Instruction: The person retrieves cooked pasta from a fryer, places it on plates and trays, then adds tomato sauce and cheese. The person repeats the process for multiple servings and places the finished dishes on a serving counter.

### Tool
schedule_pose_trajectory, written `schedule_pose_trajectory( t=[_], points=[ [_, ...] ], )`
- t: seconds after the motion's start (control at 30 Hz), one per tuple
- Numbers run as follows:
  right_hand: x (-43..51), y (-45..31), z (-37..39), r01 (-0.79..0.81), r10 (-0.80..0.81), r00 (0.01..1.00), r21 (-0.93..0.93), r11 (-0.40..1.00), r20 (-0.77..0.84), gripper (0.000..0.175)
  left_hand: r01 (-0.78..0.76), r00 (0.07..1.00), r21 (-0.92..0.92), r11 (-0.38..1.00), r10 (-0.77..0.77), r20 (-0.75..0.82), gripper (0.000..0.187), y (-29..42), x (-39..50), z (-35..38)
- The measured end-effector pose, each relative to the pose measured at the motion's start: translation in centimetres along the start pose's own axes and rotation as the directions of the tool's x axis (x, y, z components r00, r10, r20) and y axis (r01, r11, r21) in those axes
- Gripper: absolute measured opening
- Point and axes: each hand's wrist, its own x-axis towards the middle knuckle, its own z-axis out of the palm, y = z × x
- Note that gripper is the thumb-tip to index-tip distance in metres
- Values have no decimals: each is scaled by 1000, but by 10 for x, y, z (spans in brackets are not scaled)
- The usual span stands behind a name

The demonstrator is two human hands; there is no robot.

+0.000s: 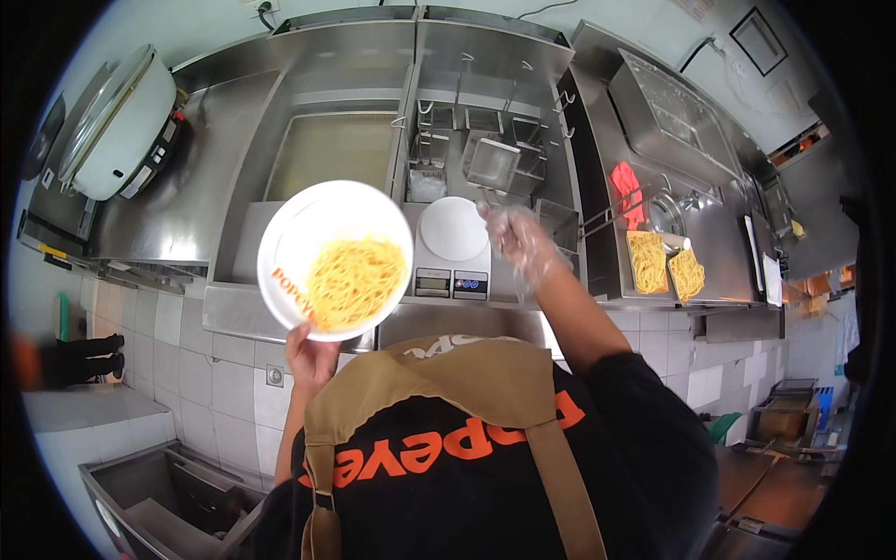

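My left hand grips the near rim of a white paper bucket, which is tilted and holds a heap of cooked noodles. In a clear plastic glove, my right hand is just right of the round white plate on a digital kitchen scale. Its fingers look curled, but whether they hold anything I cannot tell. Two portions of noodles lie on the steel counter at the right, the left one beside the right one.
Wire fryer baskets stand behind the scale. A flat vat lies behind the bucket. On the right counter are a red cloth, a steel bowl and a deep steel pan. A large white cooker stands far left.
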Motion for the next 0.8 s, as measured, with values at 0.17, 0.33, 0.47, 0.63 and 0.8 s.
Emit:
schedule_pose_trajectory(
  t=[0.17, 0.33, 0.47, 0.63, 0.8],
  points=[
    [76, -24, -7, 18, 91, 975, 479, 878, -202, 11, -170, 974, -10, 985, 167, -155, 68, 7, -60, -24],
    [109, -42, 7, 11, 35, 989, 306, 952, -142, 21, -322, 929, -52, 945, 305, -210, 69, 7, -110, -39],
    [32, -75, 44, -20, 17, 1000, -183, 983, -19, 69, -312, 920, -15, 950, 299, -252, 69, 9, -128, -47],
    [-98, -132, 65, -53, -79, 984, -163, -985, 157, 86, -316, 926, -18, 949, 304, -223, 70, 2, -119, -40],
    [-109, -183, 53, -85, -92, 984, 47, -995, -150, 47, -288, 948, -19, 957, 282, -148, 71, -11, -98, -20]
  ],
)
